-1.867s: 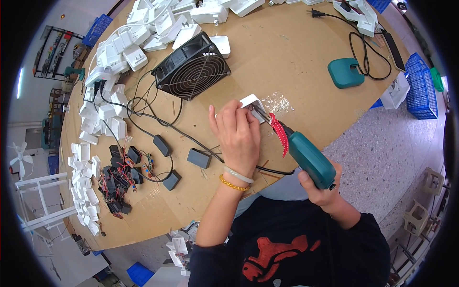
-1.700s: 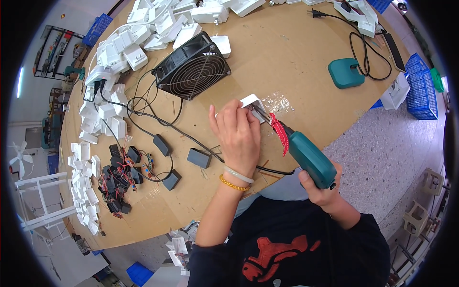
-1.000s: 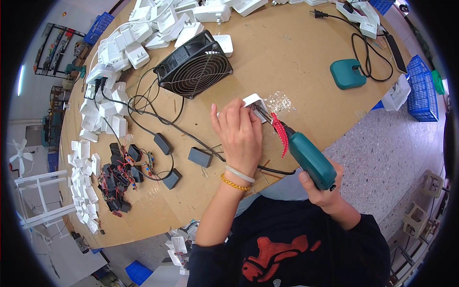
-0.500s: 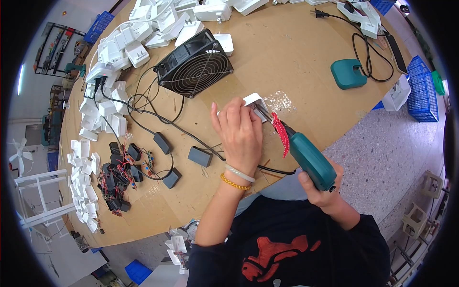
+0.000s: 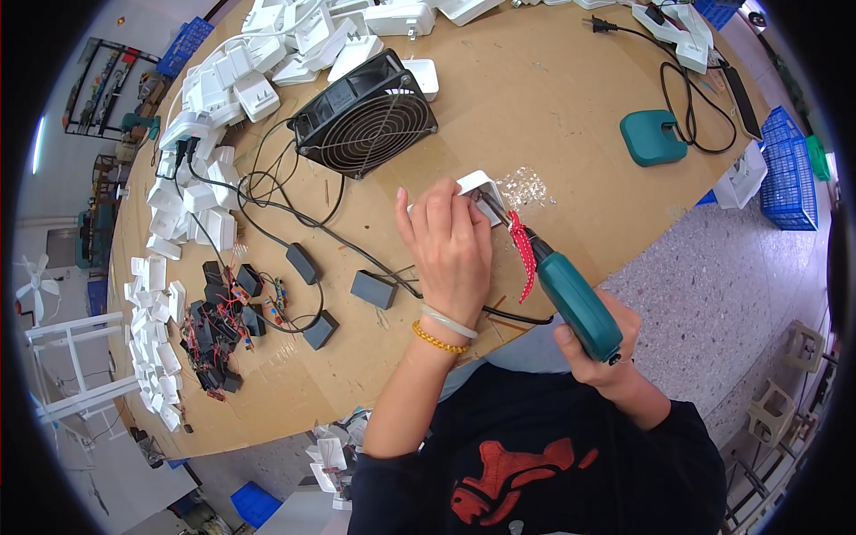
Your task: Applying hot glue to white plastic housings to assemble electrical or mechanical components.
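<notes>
My right hand (image 5: 615,334) grips a green electric screwdriver (image 5: 578,299), its handle sloping down toward me. A red cloth strip with white dots (image 5: 523,254) is tied near the front of the tool and hangs off it. The thin shaft reaches into a small white plastic casing (image 5: 481,181) on the table. My left hand (image 5: 448,236) is closed over the casing's near side, fingers curled, and hides much of it. What lies inside the casing, where the tip meets it, is too small to make out.
A black fan (image 5: 370,116) stands beyond my left hand. White casings (image 5: 214,89) pile up at the far left. Black wired modules (image 5: 214,334) lie left, with black cords (image 5: 312,218) across the tabletop. At right sits a green tool base (image 5: 654,138); bright scraps (image 5: 526,187) lie nearby.
The screwdriver and my right hand have dipped very slightly toward me. My left hand still holds the casing; otherwise the scene looks almost the same.
</notes>
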A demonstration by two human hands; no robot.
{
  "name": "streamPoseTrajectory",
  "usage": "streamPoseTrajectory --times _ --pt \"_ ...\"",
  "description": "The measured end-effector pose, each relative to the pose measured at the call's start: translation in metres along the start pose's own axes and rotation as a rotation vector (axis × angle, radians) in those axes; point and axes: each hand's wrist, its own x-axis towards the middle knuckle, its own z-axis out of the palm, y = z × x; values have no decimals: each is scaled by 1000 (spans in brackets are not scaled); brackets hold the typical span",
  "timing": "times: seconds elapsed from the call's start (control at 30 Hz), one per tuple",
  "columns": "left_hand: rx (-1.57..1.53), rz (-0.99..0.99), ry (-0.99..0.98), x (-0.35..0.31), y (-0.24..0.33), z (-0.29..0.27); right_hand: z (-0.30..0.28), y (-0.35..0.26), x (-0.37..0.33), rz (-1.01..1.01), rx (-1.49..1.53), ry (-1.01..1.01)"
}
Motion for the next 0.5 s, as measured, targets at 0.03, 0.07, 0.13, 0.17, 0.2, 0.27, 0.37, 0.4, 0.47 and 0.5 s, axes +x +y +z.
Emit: streamPoseTrajectory --times 0.03,0.07,0.13,0.17,0.2,0.27,0.37,0.4,0.47,0.5 --pt "1 1 1 0 0 0 0 0 0 0 0 0" --pt "1 1 1 0 0 0 0 -1 0 7 2 0" --pt "1 0 2 0 0 0 0 -1 0 16 3 0" --pt "1 0 2 0 0 1 0 -1 0 21 -4 -5" --pt "2 3 1 0 0 1 0 -1 -1 27 -10 -10" --pt "2 6 1 0 1 1 -1 0 -3 26 -11 -2" --pt "9 -2 5 0 0 1 -7 0 -6 2 -10 -7" --pt "12 1 4 0 -1 0 -11 1 -9 -20 -9 -18" --pt "16 3 3 0 -1 0 -18 14 -32 65 88 8" --pt "19 8 -14 0 -1 0 -20 14 -38 152 185 36"
